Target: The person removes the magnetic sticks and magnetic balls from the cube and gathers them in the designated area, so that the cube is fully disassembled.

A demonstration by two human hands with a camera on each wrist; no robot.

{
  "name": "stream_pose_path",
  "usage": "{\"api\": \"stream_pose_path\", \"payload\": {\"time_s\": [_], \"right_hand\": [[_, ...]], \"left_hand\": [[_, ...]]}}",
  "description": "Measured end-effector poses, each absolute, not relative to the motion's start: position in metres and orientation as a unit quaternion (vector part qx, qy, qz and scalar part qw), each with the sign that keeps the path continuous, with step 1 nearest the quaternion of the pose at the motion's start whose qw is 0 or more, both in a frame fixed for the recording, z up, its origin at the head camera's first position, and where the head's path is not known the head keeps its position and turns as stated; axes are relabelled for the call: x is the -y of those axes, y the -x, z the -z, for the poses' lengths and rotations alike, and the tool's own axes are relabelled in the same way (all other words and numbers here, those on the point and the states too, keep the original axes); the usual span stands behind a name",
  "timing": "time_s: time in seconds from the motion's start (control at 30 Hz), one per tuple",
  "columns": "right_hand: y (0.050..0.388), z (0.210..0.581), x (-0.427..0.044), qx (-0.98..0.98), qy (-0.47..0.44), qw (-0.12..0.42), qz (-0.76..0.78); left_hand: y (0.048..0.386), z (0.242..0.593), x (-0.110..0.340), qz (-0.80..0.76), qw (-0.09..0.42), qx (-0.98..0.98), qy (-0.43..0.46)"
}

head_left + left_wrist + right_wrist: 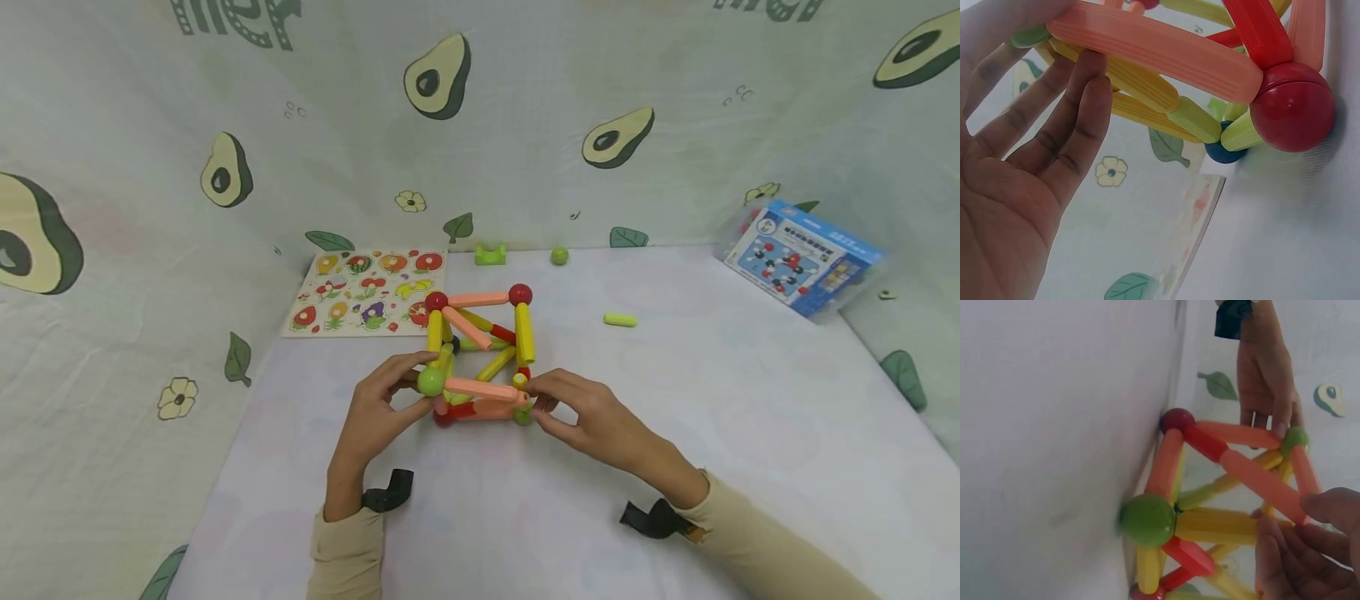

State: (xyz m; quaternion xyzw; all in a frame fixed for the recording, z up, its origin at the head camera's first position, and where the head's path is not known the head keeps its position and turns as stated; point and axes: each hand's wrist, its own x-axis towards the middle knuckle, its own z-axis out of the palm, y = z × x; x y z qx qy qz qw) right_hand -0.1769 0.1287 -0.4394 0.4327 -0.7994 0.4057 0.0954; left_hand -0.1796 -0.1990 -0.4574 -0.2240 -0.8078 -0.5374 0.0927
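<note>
A box-like frame of magnetic rods and balls stands on the table in front of me. Its upper front-left corner is a green ball [431, 382]; my left hand [377, 410] pinches this corner between thumb and fingers. From that ball a salmon-orange rod [480, 388] runs across to the right. At the upper front-right corner, where no ball shows, my right hand [592, 417] pinches rod ends, with its thumb on an orange rod [1266, 487] in the right wrist view. A red ball [1294, 106] and a larger-looking green ball [1149, 520] sit at the frame's base.
Behind the frame lies a fruit puzzle board [360, 304]. Farther back are a green block [491, 256] and a loose green ball [559, 256]. A short yellow-green rod [620, 319] lies to the right, and a blue toy box [802, 258] stands at the back right.
</note>
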Motion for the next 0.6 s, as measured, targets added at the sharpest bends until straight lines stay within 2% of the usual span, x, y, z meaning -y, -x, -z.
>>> {"api": "stream_pose_path", "payload": {"time_s": [0.3,0.6], "right_hand": [[0.166,0.452,-0.115,0.808,-0.377,0.133,-0.433],[0.161,0.449,-0.113,0.797,-0.383,0.117,-0.451]], "left_hand": [[0.181,0.46,0.196,0.534,0.092,0.809,0.227],[0.179,0.458,0.199,0.537,0.097,0.808,0.223]]}}
